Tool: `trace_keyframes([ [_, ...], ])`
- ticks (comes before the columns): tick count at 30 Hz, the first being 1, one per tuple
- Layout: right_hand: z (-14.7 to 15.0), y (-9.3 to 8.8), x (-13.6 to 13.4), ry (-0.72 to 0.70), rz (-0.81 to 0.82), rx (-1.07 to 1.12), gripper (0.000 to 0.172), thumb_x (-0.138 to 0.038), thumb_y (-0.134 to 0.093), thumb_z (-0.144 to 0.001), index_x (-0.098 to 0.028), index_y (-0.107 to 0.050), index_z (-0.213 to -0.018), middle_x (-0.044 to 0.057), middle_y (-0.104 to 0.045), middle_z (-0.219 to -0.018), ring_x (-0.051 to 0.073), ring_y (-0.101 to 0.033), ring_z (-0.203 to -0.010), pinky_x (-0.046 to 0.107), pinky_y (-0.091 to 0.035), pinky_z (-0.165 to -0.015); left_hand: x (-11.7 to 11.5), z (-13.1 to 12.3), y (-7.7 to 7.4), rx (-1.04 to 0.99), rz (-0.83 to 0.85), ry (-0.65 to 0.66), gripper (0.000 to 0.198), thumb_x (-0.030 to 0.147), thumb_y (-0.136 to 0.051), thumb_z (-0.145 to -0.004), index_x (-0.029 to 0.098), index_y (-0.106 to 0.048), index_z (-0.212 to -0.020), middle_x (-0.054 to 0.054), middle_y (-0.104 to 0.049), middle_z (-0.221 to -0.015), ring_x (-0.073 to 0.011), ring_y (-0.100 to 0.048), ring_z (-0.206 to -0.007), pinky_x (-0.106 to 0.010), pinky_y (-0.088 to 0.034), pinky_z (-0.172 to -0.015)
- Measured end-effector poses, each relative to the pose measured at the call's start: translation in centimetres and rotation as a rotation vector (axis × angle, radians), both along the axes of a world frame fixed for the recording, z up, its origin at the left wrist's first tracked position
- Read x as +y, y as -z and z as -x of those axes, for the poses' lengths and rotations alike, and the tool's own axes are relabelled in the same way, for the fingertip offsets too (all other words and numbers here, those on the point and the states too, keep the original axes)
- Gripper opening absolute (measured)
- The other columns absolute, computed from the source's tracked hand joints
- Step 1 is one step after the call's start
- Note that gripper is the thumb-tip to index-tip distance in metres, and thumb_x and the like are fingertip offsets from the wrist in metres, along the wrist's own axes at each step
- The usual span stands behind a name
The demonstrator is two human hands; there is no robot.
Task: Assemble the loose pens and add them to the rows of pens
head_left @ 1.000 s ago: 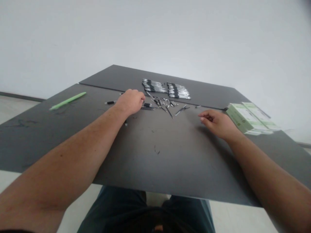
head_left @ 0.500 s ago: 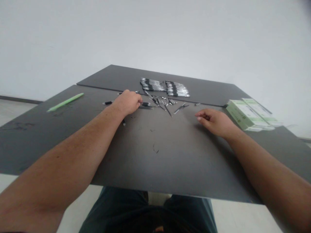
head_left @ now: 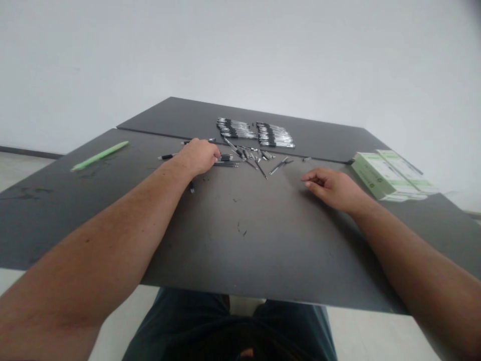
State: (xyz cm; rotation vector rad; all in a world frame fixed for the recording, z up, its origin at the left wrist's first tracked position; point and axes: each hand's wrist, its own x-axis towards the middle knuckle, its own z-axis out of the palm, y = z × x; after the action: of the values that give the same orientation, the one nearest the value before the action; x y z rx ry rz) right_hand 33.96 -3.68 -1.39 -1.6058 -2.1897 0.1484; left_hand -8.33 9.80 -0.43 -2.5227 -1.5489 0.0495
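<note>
My left hand (head_left: 203, 156) is over a scatter of pens and pen parts on the dark table. Its fingers are curled down and closed; what they grip is hidden behind the hand. A black-and-clear pen part (head_left: 227, 157) shows just past its fingertips, with thin refills (head_left: 228, 165) beside it. A black pen end (head_left: 165, 157) sticks out on the wrist's left side. Right of that hand is a loose pile of refills, caps and barrels (head_left: 248, 154). My right hand (head_left: 326, 186) rests on the table, fingers loosely bent and thumb apart, holding nothing visible.
Two rows of clear pens with black grips, a left row (head_left: 236, 129) and a right row (head_left: 275, 135), lie on the far table (head_left: 319, 133). Green-and-white boxes (head_left: 391, 175) stand at the right. A large green pen-shaped object (head_left: 99, 156) lies at the left.
The view has shifted very slightly. My left hand stays in nearly the same place, while the pen part by its fingertips looks slightly changed. My right hand has not visibly moved.
</note>
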Motion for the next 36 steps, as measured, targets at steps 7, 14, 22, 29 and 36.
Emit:
trace_keyframes([
  [7,0.0,0.0,0.0,-0.008,0.02,-0.014,0.026,-0.039,-0.067,-0.094,-0.026,-0.086,-0.106,0.008,-0.086,-0.094,0.028,-0.08,-0.082,0.041,-0.063,-0.079,-0.4,-0.4,-0.1,-0.115,0.033,-0.062,0.041,0.026,-0.06,-0.098,0.025,-0.09,-0.127,-0.011,-0.088,-0.124,-0.0303,-0.08,-0.117,-0.038,-0.059,-0.104],
  [14,-0.1,0.1,0.1,-0.003,0.002,-0.003,0.026,-0.038,-0.067,-0.095,-0.026,-0.087,-0.107,0.008,-0.086,-0.096,0.028,-0.08,-0.084,0.041,-0.064,-0.081,-0.8,-0.7,-0.5,-0.295,-0.065,-0.012,0.034,0.024,-0.062,-0.097,0.019,-0.089,-0.118,-0.015,-0.085,-0.116,-0.0328,-0.077,-0.113,-0.045,-0.059,-0.107],
  [22,3.7,-1.0,-2.1,-0.018,-0.201,0.22,0.03,-0.036,-0.071,-0.101,-0.026,-0.087,-0.124,0.008,-0.087,-0.107,0.026,-0.08,-0.089,0.039,-0.064,-0.082,-8.0,-6.9,-1.2,-1.083,0.097,0.329,0.02,0.024,-0.068,-0.097,0.018,-0.079,-0.113,-0.006,-0.082,-0.103,-0.0198,-0.075,-0.091,-0.034,-0.061,-0.089],
  [29,7.8,-1.5,-4.1,-0.28,-0.139,0.46,0.027,-0.05,-0.074,-0.108,-0.028,-0.088,-0.104,0.008,-0.087,-0.113,0.026,-0.082,-0.102,0.041,-0.064,-0.094,-13.1,-11.0,0.1,-1.319,0.587,0.472,0.006,0.027,-0.075,-0.095,0.021,-0.076,-0.097,-0.006,-0.087,-0.11,-0.0215,-0.081,-0.106,-0.037,-0.063,-0.1],
  [36,8.2,-2.5,-4.9,-0.262,-0.095,0.547,0.038,-0.066,-0.073,-0.106,-0.03,-0.086,-0.109,0.008,-0.083,-0.104,0.027,-0.079,-0.098,0.045,-0.065,-0.095,-12.5,-10.5,-0.2,-1.206,0.538,0.454,0.017,0.038,-0.077,-0.097,0.022,-0.076,-0.092,-0.003,-0.083,-0.093,-0.0197,-0.078,-0.087,-0.033,-0.061,-0.083],
])
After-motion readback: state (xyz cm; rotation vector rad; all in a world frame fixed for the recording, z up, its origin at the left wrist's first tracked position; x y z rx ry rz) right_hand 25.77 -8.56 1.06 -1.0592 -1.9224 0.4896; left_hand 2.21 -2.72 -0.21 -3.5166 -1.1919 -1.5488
